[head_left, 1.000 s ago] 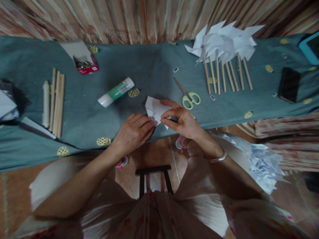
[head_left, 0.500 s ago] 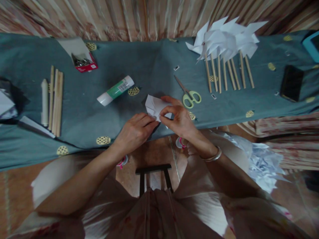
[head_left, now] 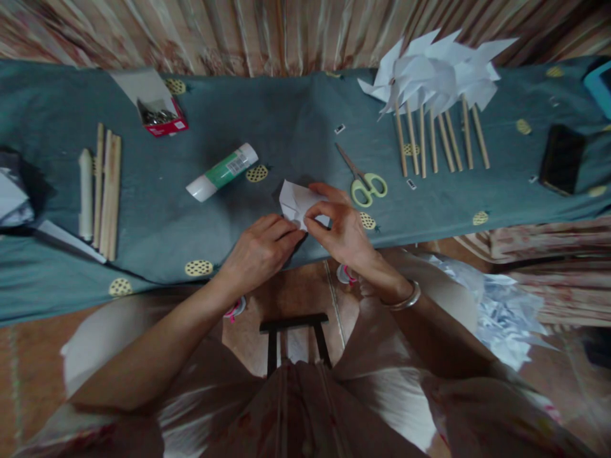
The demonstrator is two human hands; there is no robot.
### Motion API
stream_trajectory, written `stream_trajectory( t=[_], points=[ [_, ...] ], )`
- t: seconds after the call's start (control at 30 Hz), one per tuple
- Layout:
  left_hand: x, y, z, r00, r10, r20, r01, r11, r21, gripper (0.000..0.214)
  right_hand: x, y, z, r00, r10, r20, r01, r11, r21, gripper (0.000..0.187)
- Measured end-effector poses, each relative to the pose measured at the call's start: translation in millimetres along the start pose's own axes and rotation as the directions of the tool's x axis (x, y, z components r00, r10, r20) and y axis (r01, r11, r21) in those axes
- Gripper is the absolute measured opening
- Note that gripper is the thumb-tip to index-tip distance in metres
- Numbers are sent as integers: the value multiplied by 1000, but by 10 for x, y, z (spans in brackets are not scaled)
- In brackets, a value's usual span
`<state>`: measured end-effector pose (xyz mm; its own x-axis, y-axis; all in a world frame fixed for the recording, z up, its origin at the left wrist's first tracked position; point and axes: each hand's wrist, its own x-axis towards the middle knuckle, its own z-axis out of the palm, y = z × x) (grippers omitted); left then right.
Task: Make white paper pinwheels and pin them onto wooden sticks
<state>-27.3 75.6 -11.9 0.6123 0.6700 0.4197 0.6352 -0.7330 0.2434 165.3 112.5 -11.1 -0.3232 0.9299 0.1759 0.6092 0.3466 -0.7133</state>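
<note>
A white folded paper (head_left: 294,199) lies at the table's front edge, partly covered by my fingers. My left hand (head_left: 260,248) grips its lower left edge between thumb and fingers. From the other side my right hand (head_left: 341,226) pinches the paper with thumb and index finger; the other fingers curve round its right side. Just right of that hand rest scissors (head_left: 365,184) with pale green handles. A green and white glue stick (head_left: 223,172) lies to the left of the paper.
White paper pinwheels (head_left: 432,73) on wooden sticks lie at the back right, a black phone (head_left: 563,159) beyond them. At left are an open red box (head_left: 167,124) of small metal pieces, loose wooden sticks (head_left: 112,197) and more paper (head_left: 12,197). Paper scraps (head_left: 508,318) lie below right.
Both hands stay on the paper with almost no movement; the right thumb and index finger shift very slightly. The view itself moves a little.
</note>
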Motion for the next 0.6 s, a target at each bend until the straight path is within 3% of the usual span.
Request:
stream_trajectory(
  t=[0.6],
  points=[
    [6,26,15,998,-54,39,55,998,-43,23,0,-11,11,1000,-4,12,4,1000,-8,12]
  ],
)
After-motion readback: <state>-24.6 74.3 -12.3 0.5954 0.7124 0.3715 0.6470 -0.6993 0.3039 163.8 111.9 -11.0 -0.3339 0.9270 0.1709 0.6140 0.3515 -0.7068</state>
